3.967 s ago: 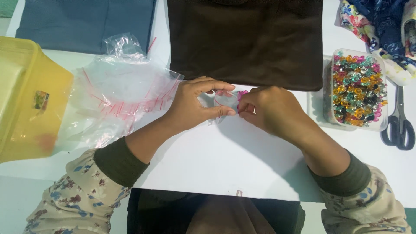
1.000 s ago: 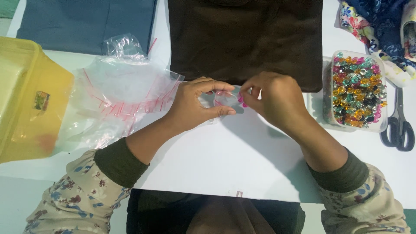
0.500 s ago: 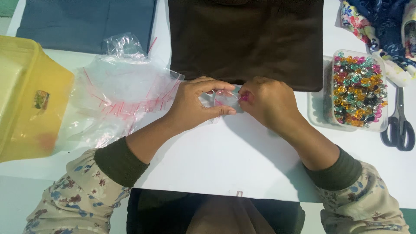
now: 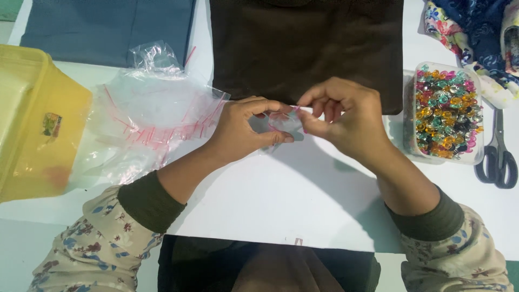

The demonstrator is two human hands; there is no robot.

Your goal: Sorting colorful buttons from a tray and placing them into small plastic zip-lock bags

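Observation:
Both hands meet over the white table point(image 4: 281, 200), holding one small clear zip bag point(image 4: 285, 125) between them. My left hand point(image 4: 243, 130) pinches the bag's left side with thumb and fingers. On the right, my right hand point(image 4: 346, 119) grips the bag's top edge with its fingertips. The bag has a red strip and seems to hold something small and pink, mostly hidden by the fingers.
A pile of clear zip bags with red strips point(image 4: 146, 119) lies left of the hands, beside a yellow plastic box point(image 4: 32, 119). A clear tub of colourful beads point(image 4: 446, 111) and scissors point(image 4: 497, 157) sit on the right. Brown cloth point(image 4: 308, 43) and blue cloth point(image 4: 108, 27) lie beyond.
My right hand has lifted slightly and its fingertips have shifted onto the small bag's top edge. The left hand has kept its hold in the same place.

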